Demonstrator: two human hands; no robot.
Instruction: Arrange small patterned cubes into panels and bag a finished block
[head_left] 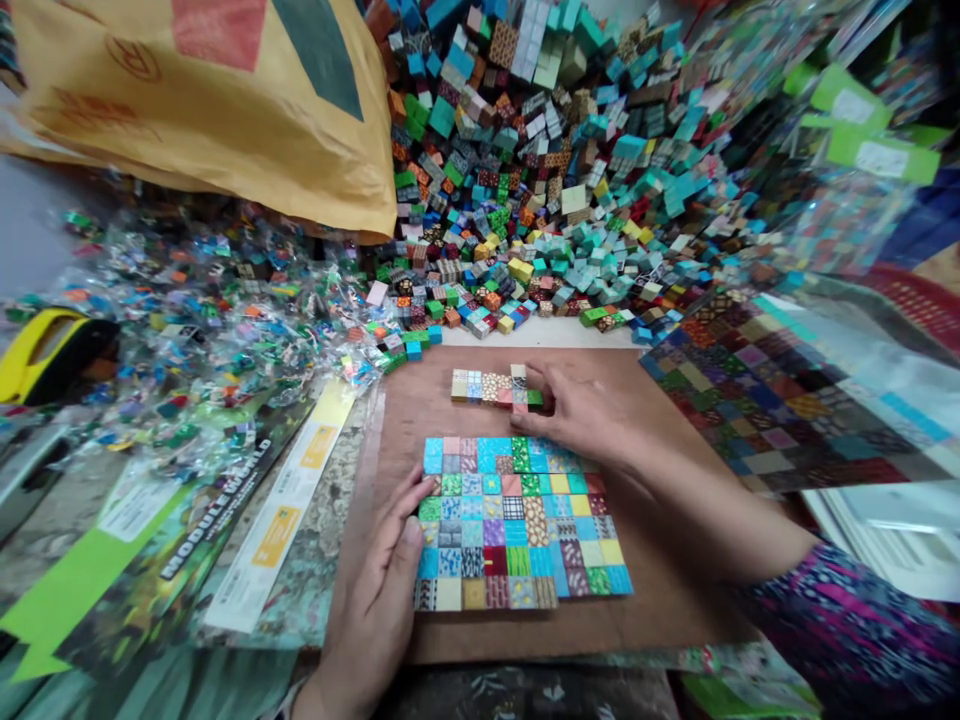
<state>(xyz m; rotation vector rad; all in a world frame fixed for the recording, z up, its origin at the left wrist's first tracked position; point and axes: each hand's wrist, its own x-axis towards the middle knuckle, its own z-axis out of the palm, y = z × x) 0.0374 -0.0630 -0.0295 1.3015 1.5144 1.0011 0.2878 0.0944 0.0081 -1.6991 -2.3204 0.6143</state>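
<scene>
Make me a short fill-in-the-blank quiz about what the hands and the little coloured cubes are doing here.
1. The left hand rests against the ____ edge of the square grid of cubes.
2. The right hand touches a short ____ of cubes beyond the grid.
3. The grid lies on a ____ board.
4. Behind the board rises a loose ____ of cubes.

Missing words: left; row; brown; pile

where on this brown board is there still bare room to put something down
Bare board shows between the short row of cubes and the cube grid, left of the right hand. Another strip runs below the grid, along the near edge. The left hand presses the grid's left side. Beyond the board, the cube pile crowds everything.
</scene>
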